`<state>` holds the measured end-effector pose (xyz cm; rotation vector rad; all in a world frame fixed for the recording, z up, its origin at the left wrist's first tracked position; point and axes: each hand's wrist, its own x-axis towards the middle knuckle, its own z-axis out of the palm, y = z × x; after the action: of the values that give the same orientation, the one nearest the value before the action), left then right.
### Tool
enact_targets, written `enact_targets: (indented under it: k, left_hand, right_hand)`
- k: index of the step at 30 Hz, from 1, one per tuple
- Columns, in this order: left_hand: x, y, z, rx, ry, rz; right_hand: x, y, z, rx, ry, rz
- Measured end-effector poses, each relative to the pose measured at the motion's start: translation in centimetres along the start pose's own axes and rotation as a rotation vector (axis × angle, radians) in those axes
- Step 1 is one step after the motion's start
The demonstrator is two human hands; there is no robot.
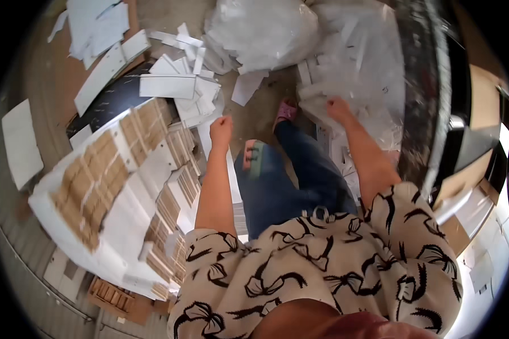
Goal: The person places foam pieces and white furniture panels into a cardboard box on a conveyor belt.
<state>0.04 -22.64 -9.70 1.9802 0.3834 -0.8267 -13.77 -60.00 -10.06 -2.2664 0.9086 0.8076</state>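
Note:
My left hand [221, 130] hangs in front of me with its fingers curled closed, and nothing shows in it. It is nearest to a heap of loose white boards [195, 104] on the floor. Farther right, my right hand [337, 108] is also curled closed, over the near-left part of a large clear plastic sack [359, 68]. No object shows in that hand; whether it touches the plastic I cannot tell.
A tall stack of white-edged brown panels [96, 181] stands to my left. Another stuffed plastic sack [263, 31] lies ahead. White sheets [99, 31] rest at the far left. A dark, plastic-edged stack [421, 96] and cardboard boxes [464, 181] line the right side.

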Motion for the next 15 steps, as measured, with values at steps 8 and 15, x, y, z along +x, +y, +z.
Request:
enact_targets:
  k: [8,15]
  left_hand:
    - [20.5,-2.5,11.3,0.463,-0.084,0.226]
    - [34.4,-8.0,16.8,0.558,0.054,0.317]
  right_hand:
    - [25.3,16.8,-5.2,-0.741,0.461,0.121]
    - [28.4,23.6,-1.2,-0.601,0.177,0.584]
